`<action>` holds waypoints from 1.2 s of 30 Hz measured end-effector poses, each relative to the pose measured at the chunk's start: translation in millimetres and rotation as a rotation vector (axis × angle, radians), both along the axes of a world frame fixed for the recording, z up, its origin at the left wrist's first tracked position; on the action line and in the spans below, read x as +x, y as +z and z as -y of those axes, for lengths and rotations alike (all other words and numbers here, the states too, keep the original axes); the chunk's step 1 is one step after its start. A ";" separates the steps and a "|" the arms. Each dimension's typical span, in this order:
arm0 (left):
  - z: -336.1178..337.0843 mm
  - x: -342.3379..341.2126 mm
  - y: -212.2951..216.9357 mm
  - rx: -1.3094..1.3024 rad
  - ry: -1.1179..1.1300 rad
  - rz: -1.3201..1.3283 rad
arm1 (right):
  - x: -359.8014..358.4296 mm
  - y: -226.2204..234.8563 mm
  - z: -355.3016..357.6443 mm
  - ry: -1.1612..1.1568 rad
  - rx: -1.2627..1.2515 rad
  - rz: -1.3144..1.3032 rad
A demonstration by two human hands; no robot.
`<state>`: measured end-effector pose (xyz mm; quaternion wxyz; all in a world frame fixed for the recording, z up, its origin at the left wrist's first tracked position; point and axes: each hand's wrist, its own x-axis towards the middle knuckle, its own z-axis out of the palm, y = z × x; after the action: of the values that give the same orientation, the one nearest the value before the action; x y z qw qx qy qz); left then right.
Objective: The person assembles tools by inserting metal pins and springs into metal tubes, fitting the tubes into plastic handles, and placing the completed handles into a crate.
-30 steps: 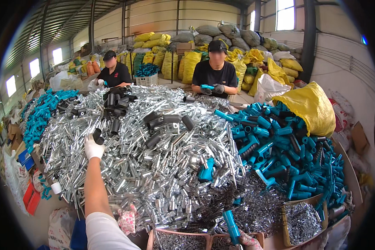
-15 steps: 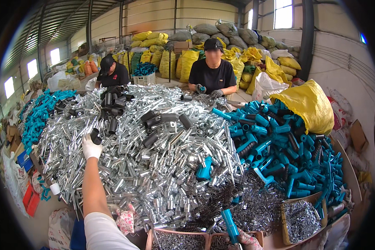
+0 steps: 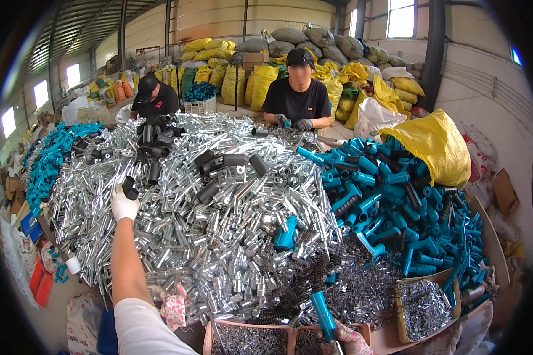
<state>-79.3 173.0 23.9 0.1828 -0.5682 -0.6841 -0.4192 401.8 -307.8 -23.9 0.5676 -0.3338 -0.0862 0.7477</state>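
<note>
My left hand (image 3: pixel 124 205), in a white glove, reaches far out over the left side of a heap of shiny metal tubes and rods (image 3: pixel 177 236). Its fingers are closed around a short black tube (image 3: pixel 129 189). Close to me at the lower edge, my right hand (image 3: pixel 353 341) wears a patterned glove and grips a teal plastic handle (image 3: pixel 322 316), which stands tilted; a metal rod shows below it. Part of this hand is cut off by the frame. Dark coil springs (image 3: pixel 290 296) and small metal parts lie beside the handle.
Trays of small parts (image 3: pixel 249 338) line the near edge; another tray (image 3: pixel 423 310) is at right. Teal handles (image 3: pixel 391 201) spill from a yellow sack (image 3: pixel 438 148). Black tubes (image 3: pixel 234 160) top the heap. Two co-workers (image 3: pixel 296 97) sit across. A pink-spotted cloth (image 3: pixel 173 310) lies near my left forearm.
The whole view has shifted slightly. The black tube in my left hand appears turned a little. My right hand still holds the teal handle, and the co-worker at left has lifted their head slightly.
</note>
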 end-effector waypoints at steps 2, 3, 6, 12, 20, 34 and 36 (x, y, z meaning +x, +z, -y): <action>2.6 2.9 0.0 -0.015 -0.033 0.032 | -0.6 -0.9 -1.2 0.022 0.034 0.019; 2.4 3.6 -0.1 -0.021 -0.031 0.040 | -2.2 0.7 0.2 0.000 0.023 0.016; 1.9 5.2 -0.8 -0.016 -0.017 0.030 | 0.2 -0.1 0.6 0.012 0.049 -0.028; 0.3 -0.1 -3.2 -0.003 0.005 -0.010 | -4.2 6.7 0.6 -0.033 -0.020 -0.020; -1.5 0.0 -1.6 -0.007 -0.006 0.030 | 0.0 0.5 1.7 -0.014 -0.003 -0.032; 3.0 3.9 0.6 0.003 0.009 0.006 | -6.2 12.1 -0.3 -0.003 -0.013 -0.028; 2.8 4.7 0.8 -0.022 0.002 0.010 | -9.3 17.8 -1.0 -0.052 -0.013 0.003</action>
<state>-74.6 170.2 24.6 0.1739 -0.5674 -0.6901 -0.4143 392.4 -306.8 -6.0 0.5846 -0.3406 -0.0736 0.7326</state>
